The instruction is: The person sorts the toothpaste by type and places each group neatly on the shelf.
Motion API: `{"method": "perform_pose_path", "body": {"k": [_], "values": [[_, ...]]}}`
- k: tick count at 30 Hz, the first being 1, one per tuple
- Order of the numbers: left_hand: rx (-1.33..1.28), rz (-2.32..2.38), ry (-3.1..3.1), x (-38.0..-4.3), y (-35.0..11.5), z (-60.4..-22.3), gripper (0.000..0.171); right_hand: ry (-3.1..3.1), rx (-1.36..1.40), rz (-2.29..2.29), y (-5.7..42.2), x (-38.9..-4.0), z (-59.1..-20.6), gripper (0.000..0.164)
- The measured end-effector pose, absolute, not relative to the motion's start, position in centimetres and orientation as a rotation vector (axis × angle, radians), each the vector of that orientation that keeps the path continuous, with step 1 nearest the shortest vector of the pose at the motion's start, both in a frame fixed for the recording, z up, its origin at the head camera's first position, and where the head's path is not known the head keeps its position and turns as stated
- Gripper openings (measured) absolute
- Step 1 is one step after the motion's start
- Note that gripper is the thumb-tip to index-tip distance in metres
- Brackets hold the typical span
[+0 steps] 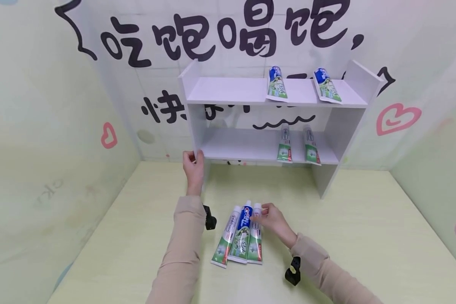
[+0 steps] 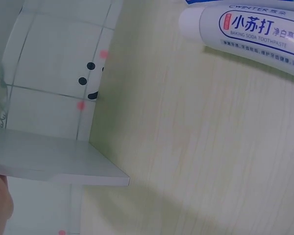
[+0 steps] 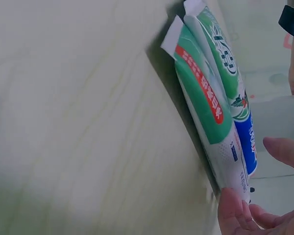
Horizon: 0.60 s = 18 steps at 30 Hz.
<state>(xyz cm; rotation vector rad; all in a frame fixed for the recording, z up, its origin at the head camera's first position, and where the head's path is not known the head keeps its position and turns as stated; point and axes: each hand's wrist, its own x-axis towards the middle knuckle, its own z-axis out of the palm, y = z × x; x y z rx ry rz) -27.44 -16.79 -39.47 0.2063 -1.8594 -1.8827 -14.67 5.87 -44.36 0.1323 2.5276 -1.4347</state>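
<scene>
My left hand (image 1: 194, 171) is at the outer face of the white shelf's left side panel (image 1: 195, 122), its thumb on the front edge; the left wrist view shows only a fingertip (image 2: 0, 203) against the panel. On the table lie three toothpaste tubes side by side, caps toward the shelf: a white-green tube (image 1: 226, 238), a blue-green Crest tube (image 1: 242, 236) and another white-green tube (image 1: 255, 242). Over the cap end of that rightmost tube is my right hand (image 1: 274, 220). In the right wrist view its fingers (image 3: 230, 210) touch the cap end, while the thumb stands apart.
Two blue-green tubes (image 1: 277, 84) (image 1: 327, 86) lie on the upper shelf board (image 1: 232, 90). Two white-green tubes (image 1: 285, 145) (image 1: 311, 145) lie on the lower board (image 1: 239, 143), toward its right. Printed walls (image 1: 152, 84) enclose the pale table (image 1: 137, 236).
</scene>
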Motion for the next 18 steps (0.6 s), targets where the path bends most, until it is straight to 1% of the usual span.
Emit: {"method": "perform_pose_path", "body": {"k": [9, 18], "values": [[0.188, -1.873, -1.838, -27.6, -16.6, -39.2, 0.017, 2.494, 0.109, -1.452, 5.7, -14.2, -45.7, 0.064], [0.225, -1.877, -1.858, -27.5, -16.6, -39.3, 0.018, 2.465, 0.094, -1.441, 5.3, -13.5, -45.7, 0.052]]}}
